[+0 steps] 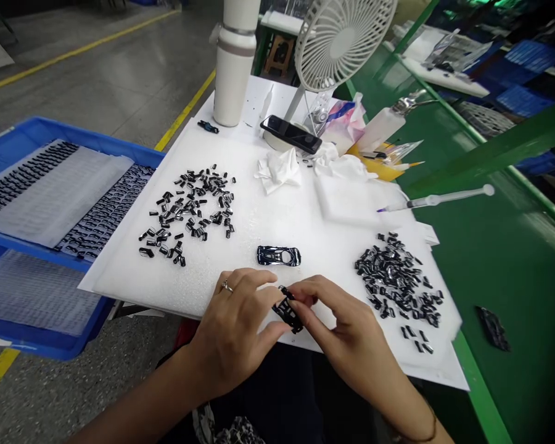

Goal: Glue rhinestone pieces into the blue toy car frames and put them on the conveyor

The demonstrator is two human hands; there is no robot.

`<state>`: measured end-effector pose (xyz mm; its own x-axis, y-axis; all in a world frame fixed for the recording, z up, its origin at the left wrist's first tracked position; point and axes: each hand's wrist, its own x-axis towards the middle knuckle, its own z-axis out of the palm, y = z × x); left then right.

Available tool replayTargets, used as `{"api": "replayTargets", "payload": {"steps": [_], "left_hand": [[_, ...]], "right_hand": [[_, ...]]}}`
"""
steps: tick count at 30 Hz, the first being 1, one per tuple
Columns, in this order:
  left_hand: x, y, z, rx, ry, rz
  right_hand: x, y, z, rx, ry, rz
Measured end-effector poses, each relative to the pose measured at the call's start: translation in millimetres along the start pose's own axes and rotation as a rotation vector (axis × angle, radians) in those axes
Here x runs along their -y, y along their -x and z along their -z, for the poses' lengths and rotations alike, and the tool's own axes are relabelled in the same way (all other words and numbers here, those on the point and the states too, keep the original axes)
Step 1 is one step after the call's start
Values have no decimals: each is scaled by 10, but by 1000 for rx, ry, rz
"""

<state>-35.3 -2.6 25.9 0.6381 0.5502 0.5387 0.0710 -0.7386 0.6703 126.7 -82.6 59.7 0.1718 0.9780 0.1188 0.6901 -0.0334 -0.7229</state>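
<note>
Glossy black car shell (pixel 287 313) pinched by left fingers (pixel 269 338) and right fingers (pixel 311 319), lower centre of frame
Curved and openwork, held near white foam (pixel 240 243)

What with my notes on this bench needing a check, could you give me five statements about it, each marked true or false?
1. The left hand and the right hand hold one dark car-shaped piece between them. True.
2. The ring is on the right hand. False: it is on the left hand.
3. A second car body lies just beyond the hands. True.
4. All the small black parts lie in a single cluster on the white surface. False: there is a left cluster and a right cluster.
5. The white fan stands beyond the hands. True.
</note>
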Motion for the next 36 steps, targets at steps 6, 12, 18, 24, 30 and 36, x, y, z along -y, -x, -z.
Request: {"api": "replayTargets", "payload": {"steps": [6, 12, 18, 24, 30, 36], "left_hand": [[-264, 124, -84, -63, 155, 280], [-373, 83, -154, -92, 68, 141], [-418, 46, -177, -148, -63, -68], [-439, 33, -139, -168, -134, -200], [-395, 131, -46, -136, -192, -379], [-410, 223, -24, -169, -268, -417]], "right_hand": [[107, 213, -113, -285, -198, -18], [113, 363, -137, -395, -276, -9], [96, 444, -135, -376, -301, 98], [86, 502, -162, -458, -296, 255], [122, 567, -106, -496, -132, 468], [196, 638, -116, -567, 80, 517]]}}
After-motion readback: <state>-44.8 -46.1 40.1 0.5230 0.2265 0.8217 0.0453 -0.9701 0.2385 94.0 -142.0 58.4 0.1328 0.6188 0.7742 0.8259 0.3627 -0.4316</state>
